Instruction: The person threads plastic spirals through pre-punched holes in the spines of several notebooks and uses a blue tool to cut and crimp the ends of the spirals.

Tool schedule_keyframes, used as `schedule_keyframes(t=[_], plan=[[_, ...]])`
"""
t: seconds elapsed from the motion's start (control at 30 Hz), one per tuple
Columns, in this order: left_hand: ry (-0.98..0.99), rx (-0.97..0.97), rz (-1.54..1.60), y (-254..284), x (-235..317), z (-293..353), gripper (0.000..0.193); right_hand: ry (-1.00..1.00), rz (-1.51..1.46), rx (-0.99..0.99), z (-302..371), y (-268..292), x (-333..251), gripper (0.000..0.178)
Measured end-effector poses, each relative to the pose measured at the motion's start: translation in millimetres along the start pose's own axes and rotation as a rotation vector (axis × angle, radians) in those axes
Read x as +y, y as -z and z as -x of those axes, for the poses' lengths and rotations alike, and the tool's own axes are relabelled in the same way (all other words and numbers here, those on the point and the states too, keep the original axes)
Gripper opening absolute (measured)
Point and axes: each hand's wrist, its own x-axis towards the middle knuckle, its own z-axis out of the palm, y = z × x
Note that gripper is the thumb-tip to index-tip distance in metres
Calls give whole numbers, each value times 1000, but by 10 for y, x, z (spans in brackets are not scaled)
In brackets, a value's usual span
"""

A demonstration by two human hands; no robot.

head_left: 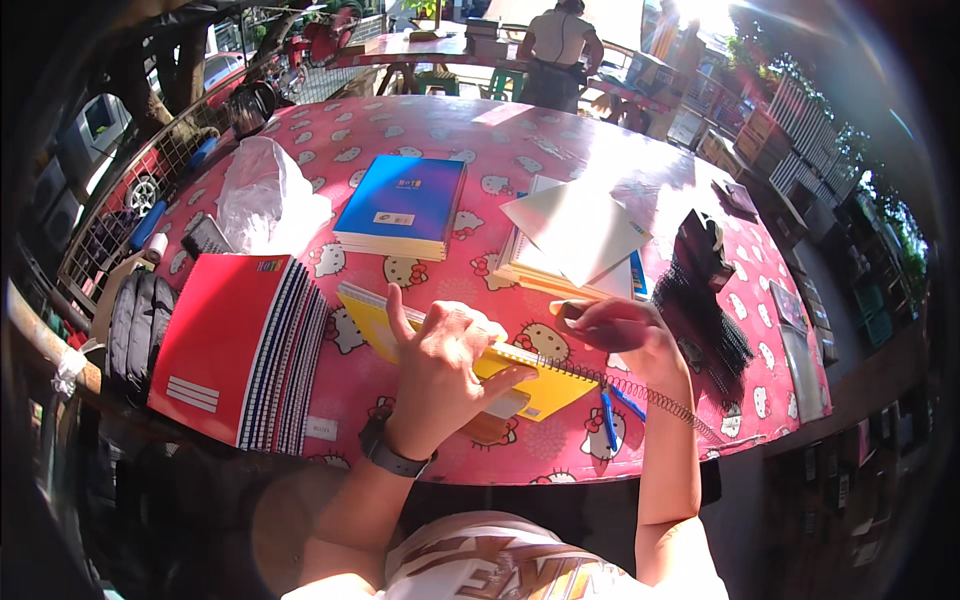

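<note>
My left hand [450, 350], with a dark watch on the wrist, grips a yellow notebook [550, 392] by its upper edge, thumb on the cover. A thin dark spiral coil [645, 388] runs along the notebook's edge and stretches out to the right, past my right forearm. Over the notebook's right end, my right hand [640, 345] is closed around a dark, rounded object [600, 328] whose kind is blurred. Below the notebook a brown wooden-looking piece [488, 430] partly shows. Two blue pens [609, 420] lie to the right.
Red spiral notebooks [215, 345] are stacked at left, near a clear plastic bag [265, 195]. Blue notebooks [405, 205] and loose white sheets [580, 230] lie farther back. Black spiral coils [705, 335] are heaped at right on the pink tablecloth [500, 130]. A person [562, 50] stands at another table.
</note>
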Motion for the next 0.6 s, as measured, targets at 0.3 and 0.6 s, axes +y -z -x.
schedule_keyframes(t=[0.3, 0.6], plan=[[24, -46, 43, 42, -18, -11, 41, 37, -102, -153, -85, 0, 112, 61], [31, -47, 108, 60, -31, -38, 43, -70, 31, -51, -173, -34, 201, 67]])
